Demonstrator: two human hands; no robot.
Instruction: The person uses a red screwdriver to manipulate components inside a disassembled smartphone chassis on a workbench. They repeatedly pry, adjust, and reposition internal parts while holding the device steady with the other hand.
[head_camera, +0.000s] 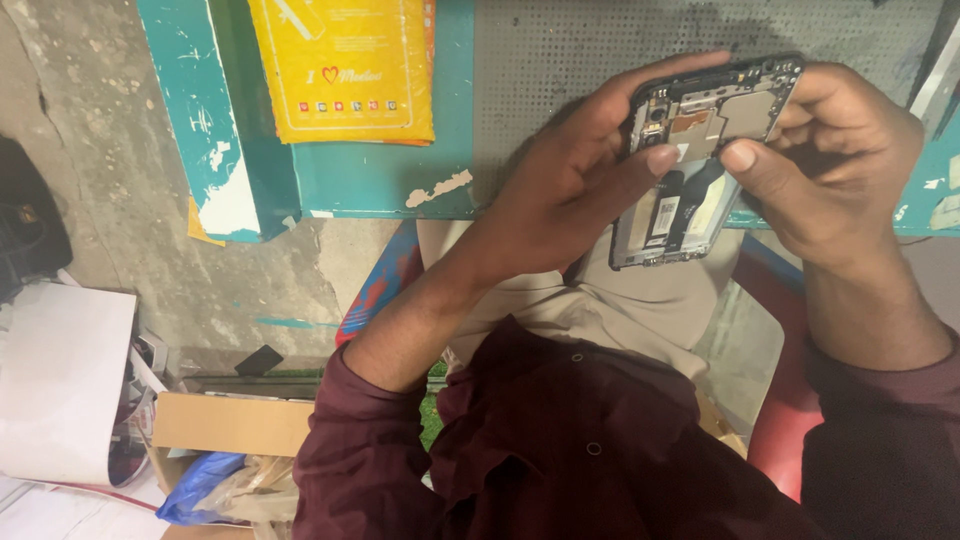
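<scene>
Shirt (600, 440): dark maroon, long-sleeved, soft creased fabric. Small round matching buttons on front, one at 12 o'clock of chest, one near centre. Left sleeve (350, 440): cuff pushed up forearm, bunched folds. Right sleeve (890, 420): same maroon, cuff ends above wrist. Trousers (620, 300): beige, plain. Left hand (570, 180), right hand (840, 160): bare, short nails.

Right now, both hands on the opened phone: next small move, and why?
Probably press the right hand thumb onto the small part near the camera end of the opened phone: the left hand steadies the frame, and both thumbs meet there.
</scene>
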